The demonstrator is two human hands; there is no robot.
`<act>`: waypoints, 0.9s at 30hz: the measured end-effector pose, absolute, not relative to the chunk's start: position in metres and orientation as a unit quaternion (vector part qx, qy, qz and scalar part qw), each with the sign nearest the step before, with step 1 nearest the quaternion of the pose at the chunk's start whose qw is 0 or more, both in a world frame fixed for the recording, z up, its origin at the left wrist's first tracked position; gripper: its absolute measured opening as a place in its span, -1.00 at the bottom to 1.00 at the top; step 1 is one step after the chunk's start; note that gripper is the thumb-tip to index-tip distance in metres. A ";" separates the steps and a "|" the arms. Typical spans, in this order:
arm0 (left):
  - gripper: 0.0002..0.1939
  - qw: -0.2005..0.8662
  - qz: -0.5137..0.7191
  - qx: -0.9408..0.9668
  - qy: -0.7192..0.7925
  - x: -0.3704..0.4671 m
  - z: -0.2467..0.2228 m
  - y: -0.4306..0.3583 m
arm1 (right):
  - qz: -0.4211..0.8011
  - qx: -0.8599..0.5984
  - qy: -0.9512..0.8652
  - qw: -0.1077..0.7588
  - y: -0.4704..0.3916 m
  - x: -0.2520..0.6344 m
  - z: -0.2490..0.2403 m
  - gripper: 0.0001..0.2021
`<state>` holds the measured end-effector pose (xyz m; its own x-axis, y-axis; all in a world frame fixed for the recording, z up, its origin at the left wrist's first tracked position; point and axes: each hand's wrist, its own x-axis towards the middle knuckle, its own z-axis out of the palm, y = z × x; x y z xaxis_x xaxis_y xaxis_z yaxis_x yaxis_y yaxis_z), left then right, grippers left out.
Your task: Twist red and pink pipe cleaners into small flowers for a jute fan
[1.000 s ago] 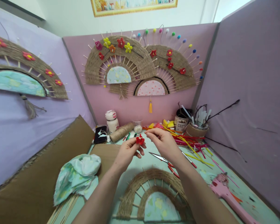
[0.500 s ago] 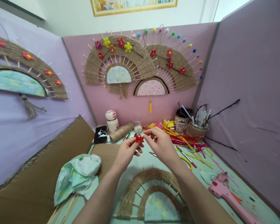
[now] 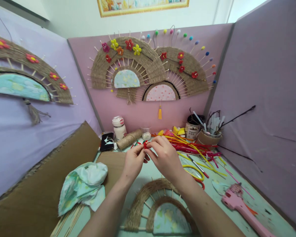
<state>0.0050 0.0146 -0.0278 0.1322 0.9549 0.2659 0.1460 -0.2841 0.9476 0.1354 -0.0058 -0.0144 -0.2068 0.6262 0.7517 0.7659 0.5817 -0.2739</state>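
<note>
Between my two hands is a small red flower (image 3: 145, 144), fuzzy like pipe cleaner, raised above the middle of the table. My left hand (image 3: 135, 160) pinches it from the left and below. The thumb and fingers of my right hand (image 3: 162, 154) close on its right side and cover part of it. Under my forearms lies a half-round woven twine fan (image 3: 140, 200) with thin sticks and a pale floral cloth centre (image 3: 171, 219). Red-and-yellow-handled scissors (image 3: 193, 171) lie beside my right wrist, their blades hidden.
Yellow and red pipe cleaners (image 3: 185, 144) spread at the back right, near a pen (image 3: 197, 165). A pink glue gun (image 3: 243, 204) lies at right. Crumpled cloth (image 3: 81, 184) and cardboard (image 3: 46, 168) occupy the left. A twine roll (image 3: 129, 139) and bead cup (image 3: 146, 134) stand behind my hands.
My right hand has moved left and in, from beside the red flower to gripping it. The left hand keeps its hold. More of the scissors' handles shows now.
</note>
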 end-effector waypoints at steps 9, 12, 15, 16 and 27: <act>-0.78 0.348 0.453 0.671 0.473 0.002 -0.030 0.016 | -0.140 -0.453 -0.771 0.424 -0.004 0.132 -0.017 -0.81; -0.78 0.280 0.442 0.697 0.491 0.001 -0.029 0.014 | -0.139 -0.460 -0.770 0.420 -0.004 0.132 -0.018 -0.84; -0.76 0.240 0.427 0.721 0.490 0.001 -0.027 0.012 | -0.145 -0.468 -0.767 0.415 -0.003 0.132 -0.019 -0.83; -0.75 0.241 0.422 0.724 0.489 0.001 -0.026 0.012 | -0.149 -0.470 -0.766 0.412 -0.003 0.132 -0.020 -0.82; -0.77 0.390 0.446 0.658 0.465 0.002 -0.022 0.014 | -0.176 -0.450 -0.802 0.352 -0.002 0.139 -0.014 -0.83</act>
